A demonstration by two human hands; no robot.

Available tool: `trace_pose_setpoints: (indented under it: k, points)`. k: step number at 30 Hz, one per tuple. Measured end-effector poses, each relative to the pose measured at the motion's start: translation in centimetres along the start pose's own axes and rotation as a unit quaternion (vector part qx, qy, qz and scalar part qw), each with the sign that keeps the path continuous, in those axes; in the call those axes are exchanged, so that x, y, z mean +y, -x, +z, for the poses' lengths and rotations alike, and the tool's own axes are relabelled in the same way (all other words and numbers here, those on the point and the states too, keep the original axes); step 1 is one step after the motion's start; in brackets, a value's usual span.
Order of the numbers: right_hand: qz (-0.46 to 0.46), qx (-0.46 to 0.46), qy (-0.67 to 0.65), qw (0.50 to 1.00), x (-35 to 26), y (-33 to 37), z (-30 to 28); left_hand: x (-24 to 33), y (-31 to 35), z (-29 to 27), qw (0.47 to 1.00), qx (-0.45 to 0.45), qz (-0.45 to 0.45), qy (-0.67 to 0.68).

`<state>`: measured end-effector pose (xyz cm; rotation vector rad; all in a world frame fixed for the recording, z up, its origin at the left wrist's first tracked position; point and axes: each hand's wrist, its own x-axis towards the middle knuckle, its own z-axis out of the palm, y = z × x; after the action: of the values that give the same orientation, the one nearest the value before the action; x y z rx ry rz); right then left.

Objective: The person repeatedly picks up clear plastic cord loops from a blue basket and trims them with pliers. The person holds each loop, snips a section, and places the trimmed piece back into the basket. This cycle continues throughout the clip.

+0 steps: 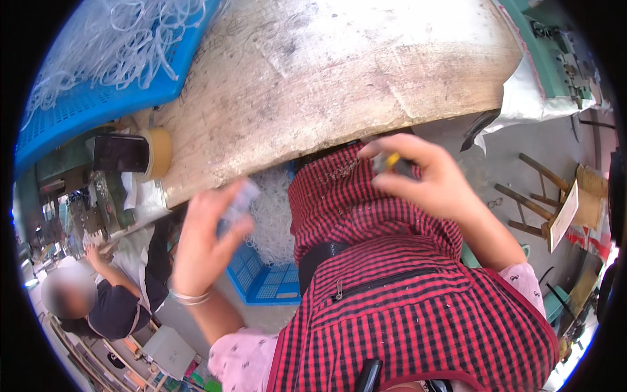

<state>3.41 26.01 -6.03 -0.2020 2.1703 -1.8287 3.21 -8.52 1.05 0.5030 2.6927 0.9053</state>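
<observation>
My left hand [208, 232] hovers just off the table's front edge, fingers curled round a pale, see-through bluish piece [240, 204] whose kind is blurred. My right hand [434, 179] is over my lap, closed on a small black and yellow tool [396, 164]; its tip is hidden, so I cannot tell its exact kind. Below, between my left hand and the red-and-black checked apron [366, 209], a lower blue basket [258, 287] holds a heap of clear plastic strands [271, 215]. The two hands are well apart.
On the worn wooden table [339, 78], a blue crate [98, 108] heaped with clear plastic loops [130, 39] stands at left, near a dark phone-like slab [121, 153] and a tape roll [160, 153]. A green machine [555, 59], wooden stool [548, 202] and another person [117, 307] are around.
</observation>
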Motion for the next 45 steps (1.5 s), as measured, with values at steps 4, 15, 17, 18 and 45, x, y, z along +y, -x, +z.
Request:
trace_pose_setpoints:
  k: [4, 15, 17, 18, 45]
  points:
    - [0.053, 0.135, 0.145, 0.979, 1.0, -1.2, -7.2, 0.1, -2.6, -3.3, 0.973, -0.140, 0.020, -0.182]
    - [0.011, 0.242, 0.179, 0.954, 3.7, -26.2, -23.2, 6.3, -36.4, 12.4, 0.881, 0.210, 0.345, -0.246]
    - [-0.109, 0.274, 0.238, 0.925, 5.1, -28.0, -23.5, 6.5, -37.0, 11.4, 0.900, 0.126, 0.319, -0.271]
    - [-0.145, 0.286, 0.270, 0.908, 5.2, -28.9, -23.1, 6.3, -37.0, 10.7, 0.917, 0.063, 0.291, -0.265]
    - [-0.222, 0.130, 0.344, 0.903, -4.3, -15.1, -1.2, -1.3, -12.8, 4.9, 0.730, 0.372, -0.030, 0.572]
